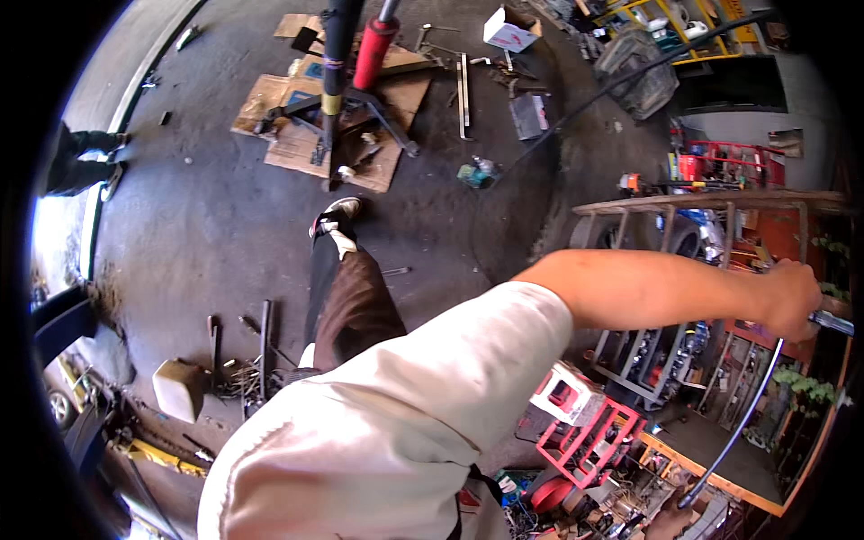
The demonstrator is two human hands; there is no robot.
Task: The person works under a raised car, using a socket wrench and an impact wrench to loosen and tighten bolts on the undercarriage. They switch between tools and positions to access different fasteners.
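Floor (225, 234) gives broad open room left of the tabletop (754, 470); at its orange-edged lower side, the right hand (669, 520) is too shadowed to tell its grip; the slim rod (739, 436) crosses above, probably light, springy, slick; upper right, left-hand (792, 300) fingers clench the blue handle (835, 322), seemingly the surest hold.

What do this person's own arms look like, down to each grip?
The left arm wears a loose off-white sleeve with a stitched seam, ending around the elbow. Below that it is bare, with no watch or bracelet showing. The left grip is ungloved. The right grip is small and dim; I cannot make out its sleeve.
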